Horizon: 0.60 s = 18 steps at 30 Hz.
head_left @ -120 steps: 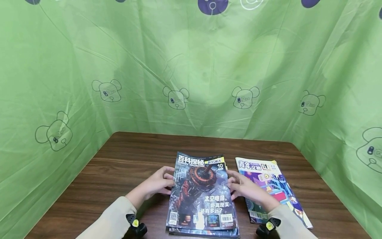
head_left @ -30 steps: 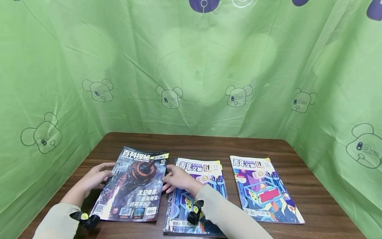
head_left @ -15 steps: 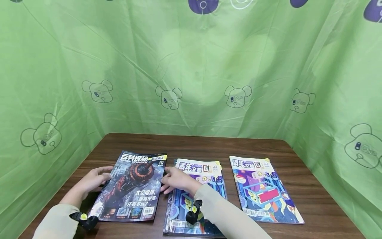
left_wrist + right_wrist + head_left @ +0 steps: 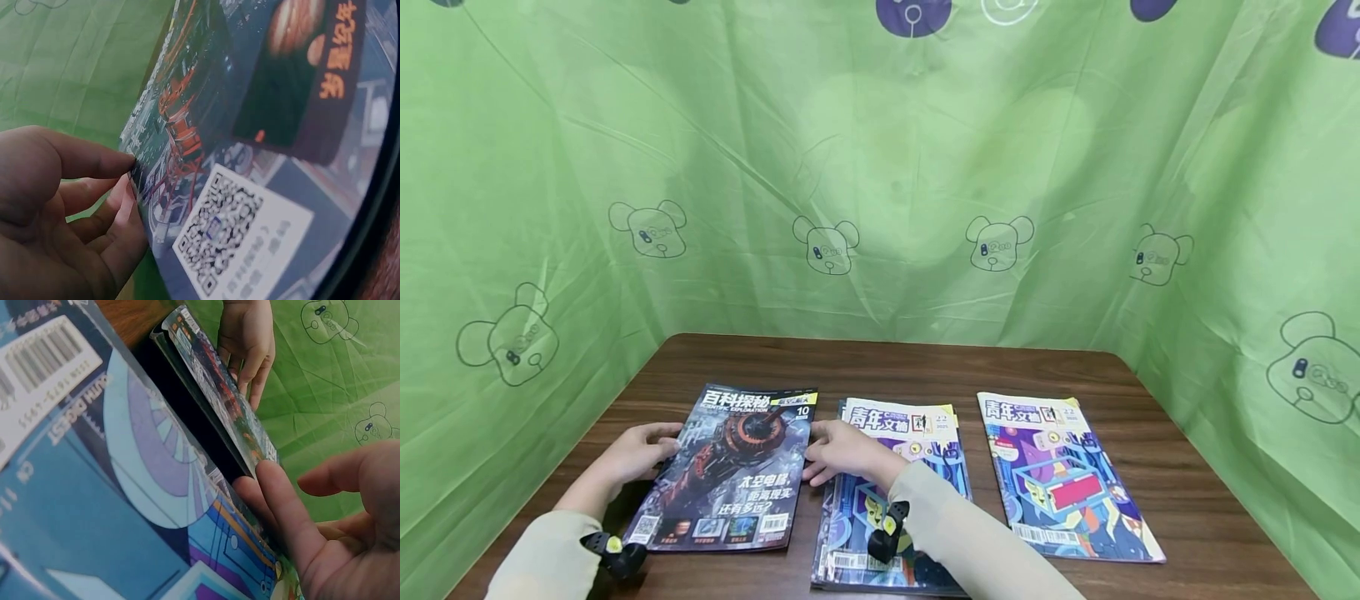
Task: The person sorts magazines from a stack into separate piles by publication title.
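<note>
A dark magazine [image 4: 730, 475] with a red-and-black space structure on its cover lies at the left of the table. My left hand [image 4: 632, 458] pinches its left edge; in the left wrist view the thumb [image 4: 94, 156] meets the edge, with the other fingers below. At the opposite edge is my right hand [image 4: 846, 450], its extended fingertips right at the border. The right wrist view shows that thumb held away from the cover. Beneath my right forearm lies a stack of magazines [image 4: 936, 475], topped by a purple-and-blue cover partly hidden by hand and sleeve.
Another purple-and-blue magazine [image 4: 1071, 479] lies at the right, slightly slanted. All rest on a dark wooden table [image 4: 880, 362]. Green curtains [image 4: 917, 167] printed with bear heads enclose the back and sides. A dark camera is strapped to each wrist.
The dark space magazine has moved from the middle stack to the left, both hands with it, uncovering the purple-and-blue top cover. Over the last second it has come down slightly toward me and settled flat.
</note>
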### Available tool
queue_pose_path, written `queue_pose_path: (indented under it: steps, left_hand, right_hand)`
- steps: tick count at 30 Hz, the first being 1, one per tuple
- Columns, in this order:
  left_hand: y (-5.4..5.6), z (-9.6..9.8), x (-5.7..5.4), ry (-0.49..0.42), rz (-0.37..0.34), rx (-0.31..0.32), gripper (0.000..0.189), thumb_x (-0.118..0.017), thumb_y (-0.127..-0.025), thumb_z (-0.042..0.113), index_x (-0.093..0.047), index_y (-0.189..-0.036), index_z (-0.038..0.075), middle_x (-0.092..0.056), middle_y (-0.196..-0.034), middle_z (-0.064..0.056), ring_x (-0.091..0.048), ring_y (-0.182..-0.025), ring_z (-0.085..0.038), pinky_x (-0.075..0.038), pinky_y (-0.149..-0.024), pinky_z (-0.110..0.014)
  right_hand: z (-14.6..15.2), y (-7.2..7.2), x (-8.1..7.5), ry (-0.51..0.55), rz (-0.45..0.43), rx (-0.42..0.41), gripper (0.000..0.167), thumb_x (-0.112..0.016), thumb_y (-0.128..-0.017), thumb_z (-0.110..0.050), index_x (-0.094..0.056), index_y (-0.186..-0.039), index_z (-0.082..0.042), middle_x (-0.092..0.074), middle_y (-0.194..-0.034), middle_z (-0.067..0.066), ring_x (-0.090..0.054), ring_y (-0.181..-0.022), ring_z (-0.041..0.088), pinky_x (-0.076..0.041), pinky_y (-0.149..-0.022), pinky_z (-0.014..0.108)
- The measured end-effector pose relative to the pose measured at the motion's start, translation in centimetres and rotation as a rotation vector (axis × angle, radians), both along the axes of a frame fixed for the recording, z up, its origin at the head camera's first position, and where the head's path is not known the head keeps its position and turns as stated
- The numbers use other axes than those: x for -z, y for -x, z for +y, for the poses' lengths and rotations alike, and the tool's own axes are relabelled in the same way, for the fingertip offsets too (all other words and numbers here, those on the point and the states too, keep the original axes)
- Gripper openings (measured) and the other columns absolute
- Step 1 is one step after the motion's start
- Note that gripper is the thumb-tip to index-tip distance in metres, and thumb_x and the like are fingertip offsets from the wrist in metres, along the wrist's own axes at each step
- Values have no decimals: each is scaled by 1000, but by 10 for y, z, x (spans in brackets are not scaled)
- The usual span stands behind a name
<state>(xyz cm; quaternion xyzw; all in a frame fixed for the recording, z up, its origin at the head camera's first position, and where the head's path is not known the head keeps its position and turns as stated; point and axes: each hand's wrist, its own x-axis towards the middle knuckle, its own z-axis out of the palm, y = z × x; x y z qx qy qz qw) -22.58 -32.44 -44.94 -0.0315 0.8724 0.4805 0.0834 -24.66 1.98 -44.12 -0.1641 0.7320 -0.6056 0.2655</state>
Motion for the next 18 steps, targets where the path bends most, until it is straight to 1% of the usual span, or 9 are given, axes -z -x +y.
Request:
queue_pose_path:
  steps: [2,8,11,15,18]
  left_hand:
    - [2,1,1,9,0,-6,51,-51,-101,8,-36,-141,-20,-58,-116,-31,-63,-92,-25,-59,-79,-47]
    - [4,2,0,80,36,10,50,-54,-98,10,-42,-136,-21,-54,-120,-37,-61,-100,-34,-59,-81,-51]
    - [4,1,1,103,46,16,49,-54,-98,11,-44,-135,-20,-53,-121,-38,-61,-100,-35,-59,-80,-50]
    - [3,0,1,107,46,13,50,-56,-97,11,-45,-136,-19,-53,-122,-38,-61,-101,-34,-60,-79,-48]
    - [3,1,-1,121,70,17,51,-59,-97,12,-46,-135,-19,-54,-122,-38,-60,-102,-35,-60,-78,-45]
  right_hand:
    - [0,0,0,-9,9,-4,62,-56,-96,3,-28,-150,14,-66,-113,25,-72,-84,34,-63,-67,36]
    - [4,0,-4,-54,35,-17,58,-57,-97,-2,-34,-148,13,-61,-124,29,-72,-87,34,-63,-67,37]
    - [7,0,-7,-56,37,-27,55,-57,-99,-4,-37,-147,11,-60,-127,28,-72,-88,33,-63,-68,37]
    - [8,-1,-8,-50,27,-53,53,-56,-99,-4,-38,-147,10,-60,-127,28,-72,-90,35,-62,-70,39]
    - [9,-2,-9,-57,34,-65,53,-56,-99,-5,-39,-146,9,-62,-125,28,-71,-92,36,-62,-71,40]
